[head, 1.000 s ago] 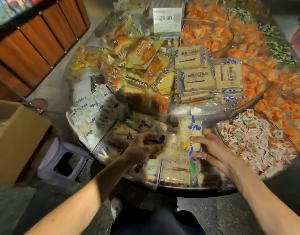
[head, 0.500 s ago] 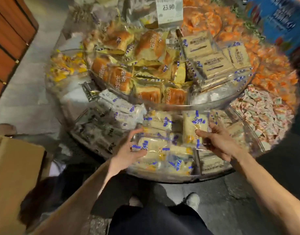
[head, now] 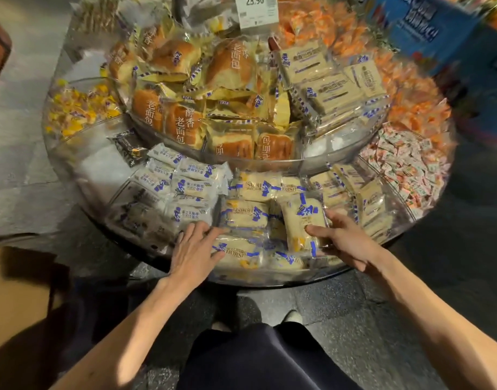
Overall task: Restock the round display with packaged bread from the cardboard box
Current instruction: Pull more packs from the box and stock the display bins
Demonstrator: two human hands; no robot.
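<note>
The round display [head: 270, 278] has clear plastic tiers split into wedges. Its near wedge holds several pale bread packs with blue print. My right hand [head: 345, 240] grips one upright bread pack [head: 302, 223] in that wedge, thumb on its front. My left hand [head: 195, 249] lies flat with straight fingers on a lying bread pack [head: 236, 249] at the wedge's front. A corner of the cardboard box [head: 14, 299] shows at the left edge.
The upper tier holds brown bread loaves [head: 230, 66] and flat sandwich packs [head: 323, 80]. Neighbouring wedges hold white-blue packs [head: 185, 187], small candies [head: 405, 164] and orange snacks [head: 416, 108]. A price sign [head: 255, 9] stands on top. My legs and shoes are below.
The view has swung right and the box has slid to the left edge. My left hand lowered and flattened onto the front pack. My right hand keeps its hold on the upright pack.
</note>
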